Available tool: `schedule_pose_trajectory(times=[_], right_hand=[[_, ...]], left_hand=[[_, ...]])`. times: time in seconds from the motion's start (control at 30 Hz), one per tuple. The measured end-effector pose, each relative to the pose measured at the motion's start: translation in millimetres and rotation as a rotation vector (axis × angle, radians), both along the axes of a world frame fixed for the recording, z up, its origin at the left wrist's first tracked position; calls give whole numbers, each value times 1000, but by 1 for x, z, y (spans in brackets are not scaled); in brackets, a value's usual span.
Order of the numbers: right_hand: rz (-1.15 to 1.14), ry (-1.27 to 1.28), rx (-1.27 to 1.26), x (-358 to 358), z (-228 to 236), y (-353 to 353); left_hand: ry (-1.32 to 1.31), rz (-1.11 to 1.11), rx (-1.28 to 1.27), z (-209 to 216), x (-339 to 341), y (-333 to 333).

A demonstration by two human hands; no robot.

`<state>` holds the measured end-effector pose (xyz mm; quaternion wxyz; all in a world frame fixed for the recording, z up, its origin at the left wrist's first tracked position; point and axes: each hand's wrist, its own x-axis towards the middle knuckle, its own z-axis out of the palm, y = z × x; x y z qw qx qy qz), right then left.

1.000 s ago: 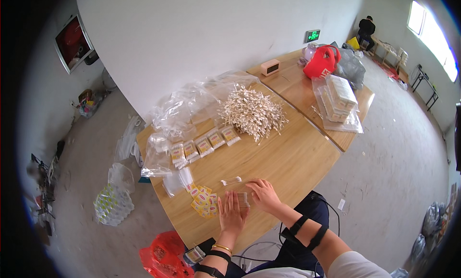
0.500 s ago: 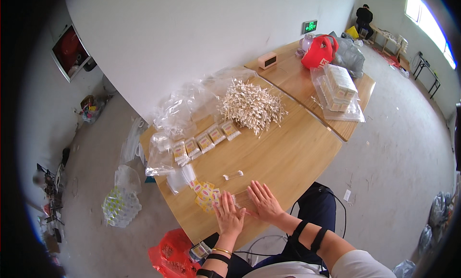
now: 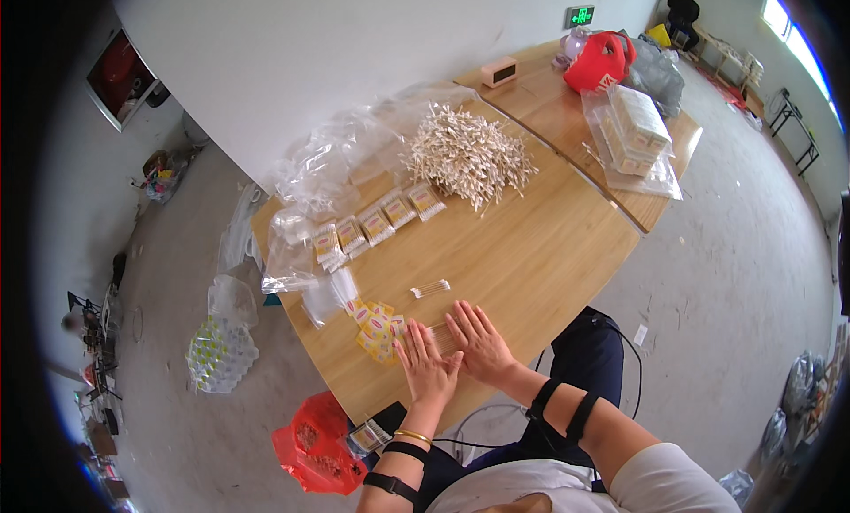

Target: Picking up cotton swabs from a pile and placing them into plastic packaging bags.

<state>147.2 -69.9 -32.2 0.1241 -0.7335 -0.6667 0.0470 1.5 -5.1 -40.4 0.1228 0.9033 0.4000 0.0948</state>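
Note:
My left hand (image 3: 428,369) lies with fingers stretched out on the near part of the wooden table, at the left end of a row of cotton swabs (image 3: 444,339). At the row's other end my right hand (image 3: 481,343) is also flat, fingers extended. Both hands are open, and they partly cover the row. Just beyond is a small group of cotton swabs (image 3: 430,289). Several yellow-and-white cards (image 3: 375,329) lie scattered beside my left fingers, with flat clear bags (image 3: 328,298) behind them. A big heap of loose cotton swabs (image 3: 469,156) sits farther back.
Filled swab packs (image 3: 376,225) stand in a row near crumpled clear plastic (image 3: 314,172). A second table (image 3: 531,92) carries a small clock (image 3: 499,72), a red bag (image 3: 599,63) and wrapped stacked packs (image 3: 634,128). A red plastic bag (image 3: 312,447) sits below the left edge. Someone sits far right.
The view has tilted, so the table and its contents sit higher in the picture. My hands stay flat at the swab row; the left thumb now reaches closer to my right hand.

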Motion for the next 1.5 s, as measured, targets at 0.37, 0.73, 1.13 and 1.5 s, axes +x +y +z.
schedule_pose_trajectory(times=[0.37, 0.73, 1.13, 1.5], right_hand=[[74, -66, -22, -12, 8, -5], [398, -23, -52, -141, 10, -19], [427, -14, -86, -155, 14, -29], [396, -24, -104, -153, 13, -24]], left_hand=[[-278, 334, -18, 44, -146, -17], [-628, 1001, -245, -13, -229, -41], [-647, 1216, -169, -56, -215, -35], [-622, 1179, -93, -34, -198, -36]])
